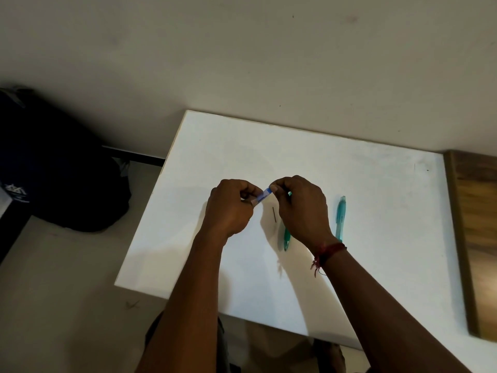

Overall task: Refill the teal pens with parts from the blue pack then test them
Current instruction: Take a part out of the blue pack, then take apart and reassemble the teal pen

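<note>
Both hands hold a small blue pack (262, 196) above the middle of the white table (376, 184). My left hand (231, 208) pinches its lower left end and my right hand (301, 208) pinches its upper right end. One teal pen (286, 238) lies on the table, mostly hidden under my right hand. A second teal pen (340, 218) lies to the right of that hand, apart from it. A thin dark lead (274, 214) lies on the table between my hands.
A dark bag (59, 168) sits on the floor to the left of the table. A wooden surface (476, 238) borders the table's right edge. The wall runs behind the table.
</note>
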